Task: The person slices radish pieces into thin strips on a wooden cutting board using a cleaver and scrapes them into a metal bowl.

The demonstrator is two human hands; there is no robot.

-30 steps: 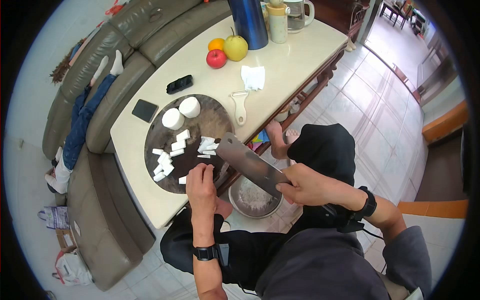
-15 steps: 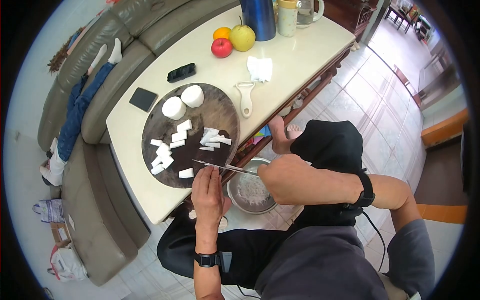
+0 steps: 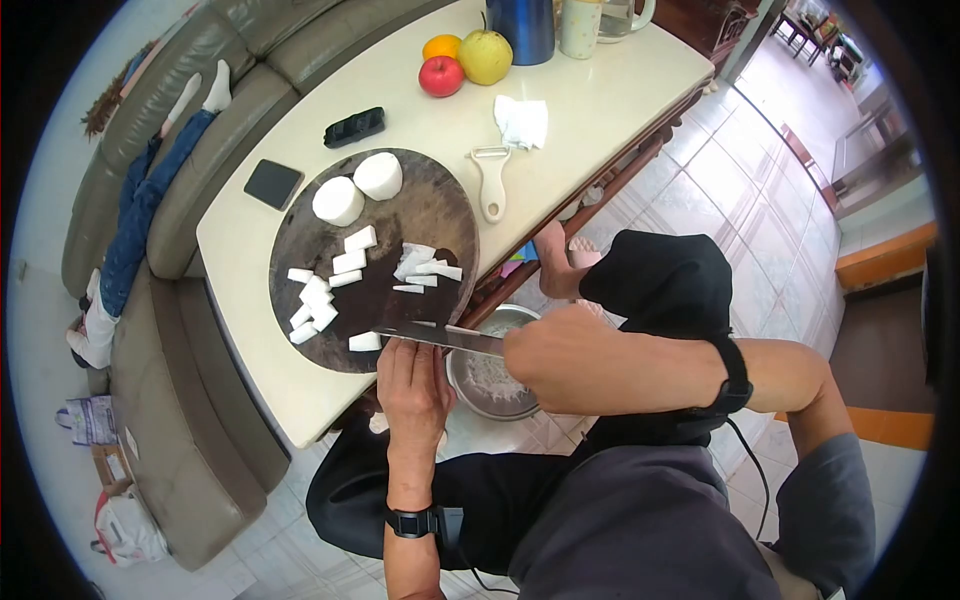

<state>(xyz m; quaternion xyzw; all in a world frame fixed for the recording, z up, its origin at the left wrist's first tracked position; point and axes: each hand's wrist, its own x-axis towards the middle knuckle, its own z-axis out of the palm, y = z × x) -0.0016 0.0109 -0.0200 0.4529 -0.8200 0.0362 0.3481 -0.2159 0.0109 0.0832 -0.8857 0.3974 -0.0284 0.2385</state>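
Observation:
My right hand (image 3: 560, 358) is closed round the handle of a kitchen knife (image 3: 455, 338). Its blade reaches left over the near edge of the round wooden board (image 3: 400, 220), just beyond the fingertips of my left hand (image 3: 412, 390). Those fingers are bent and pressed together at the board's edge; whatever they hold is hidden. A thin white slice shows behind the blade. On the board lie two thick rounds (image 3: 338, 201) of what looks like peeled white radish, several cut blocks (image 3: 316, 292), thin slices (image 3: 432, 270) and a single block (image 3: 365, 342) beside the knife tip.
A metal basin (image 3: 492, 385) stands below the table edge. On the table (image 3: 600, 110) are a peeler (image 3: 492, 185), crumpled tissue (image 3: 521, 122), phone (image 3: 272, 184), black case (image 3: 354, 127), fruit (image 3: 484, 58) and a blue flask (image 3: 520, 30). Another person's legs (image 3: 165, 190) rest on the sofa.
The knife blade has tilted, so its broad side now shows, and it has come over the fingertips of my left hand. The whole view has shifted slightly.

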